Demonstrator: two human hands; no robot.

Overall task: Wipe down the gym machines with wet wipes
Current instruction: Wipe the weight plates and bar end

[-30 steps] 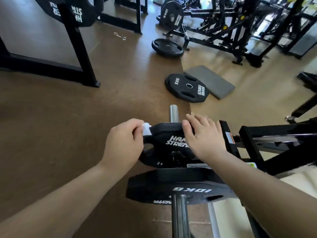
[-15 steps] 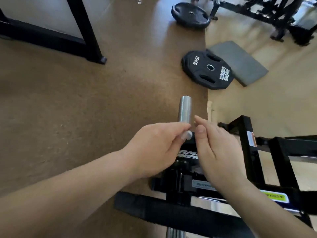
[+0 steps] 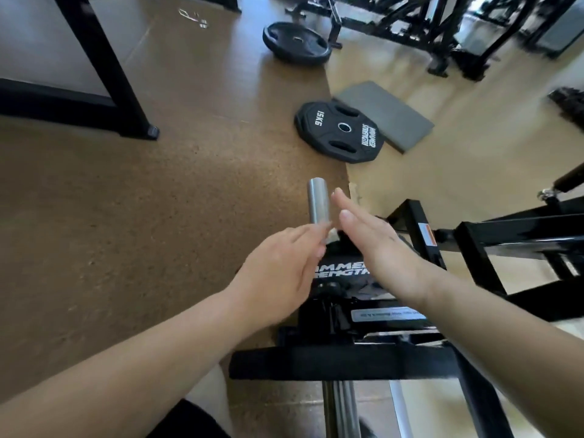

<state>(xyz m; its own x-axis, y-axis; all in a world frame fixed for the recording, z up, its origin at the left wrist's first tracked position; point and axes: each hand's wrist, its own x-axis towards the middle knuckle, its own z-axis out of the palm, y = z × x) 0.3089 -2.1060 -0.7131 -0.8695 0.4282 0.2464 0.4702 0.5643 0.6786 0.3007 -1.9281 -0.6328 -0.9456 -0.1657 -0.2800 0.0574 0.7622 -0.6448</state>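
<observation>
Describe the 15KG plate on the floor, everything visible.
The black, rubber-looking 15KG weight plate lies flat on the floor, across the seam between brown and tan flooring. Many-sided outline, round centre hole with metal-looking ring, three grip slots, white "15KG" and "HAMMER STRENGTH" lettering. Its far edge reaches the flat grey mat; contact unclear. Nothing rests on it.

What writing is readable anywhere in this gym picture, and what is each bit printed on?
"15KG": floor plate.
"HAMMER STRENGTH": the same floor plate.
"AMME / RENGT": plate on the machine, partly covered, probably the same brand.
White strip label and orange sticker on the machine frame: too blurred to read.
</observation>
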